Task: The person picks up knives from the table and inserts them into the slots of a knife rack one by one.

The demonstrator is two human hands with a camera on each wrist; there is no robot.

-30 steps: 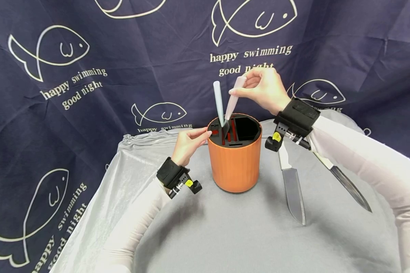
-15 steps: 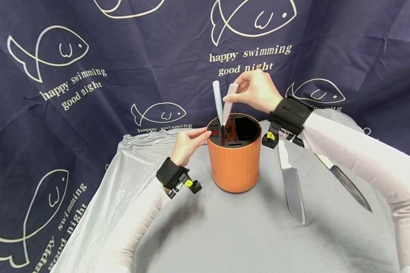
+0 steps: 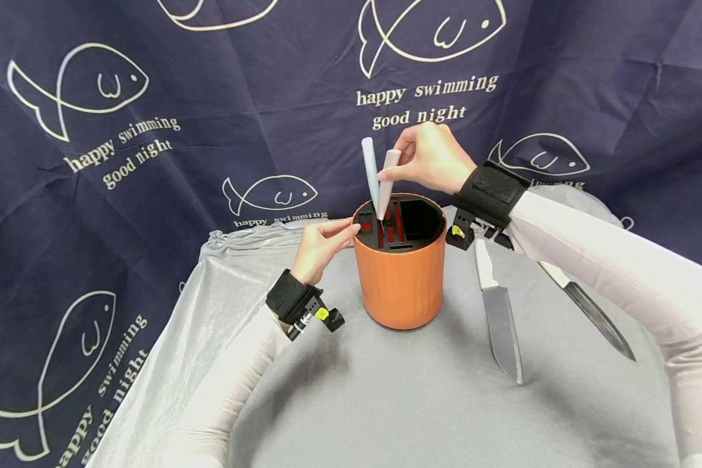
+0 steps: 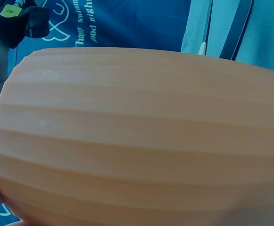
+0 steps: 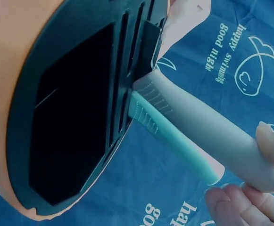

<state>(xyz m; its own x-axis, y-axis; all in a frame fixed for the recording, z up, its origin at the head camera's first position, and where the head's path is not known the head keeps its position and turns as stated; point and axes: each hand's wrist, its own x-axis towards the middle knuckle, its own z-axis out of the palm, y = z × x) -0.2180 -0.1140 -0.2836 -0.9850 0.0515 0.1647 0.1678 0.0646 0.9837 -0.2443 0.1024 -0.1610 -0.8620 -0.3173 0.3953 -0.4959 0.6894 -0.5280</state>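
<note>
An orange round knife block (image 3: 400, 286) with a black slotted top stands on the cloth-covered table. My left hand (image 3: 323, 246) holds its left rim, thumb at the top edge. In the left wrist view the block's ribbed side (image 4: 141, 122) hides most of that hand. My right hand (image 3: 434, 158) pinches the pale pink handle of a knife (image 3: 389, 179), held leaning over the block. Its dark blade (image 5: 147, 49) shows partly at the slots in the right wrist view. Beside it a knife with a pale blue handle (image 3: 369, 166) stands in the block, the handles close together.
Right of the block lie a broad-bladed knife (image 3: 501, 325) with a white handle and a narrower knife (image 3: 598, 318), partly under the right forearm. Grey cloth (image 3: 363, 403) covers the table; a dark blue fish-print curtain (image 3: 257, 84) hangs behind.
My right hand has moved left and slightly down with the pale pink knife, bringing its handle close to the pale blue one; less blade shows. My left hand stays on the rim.
</note>
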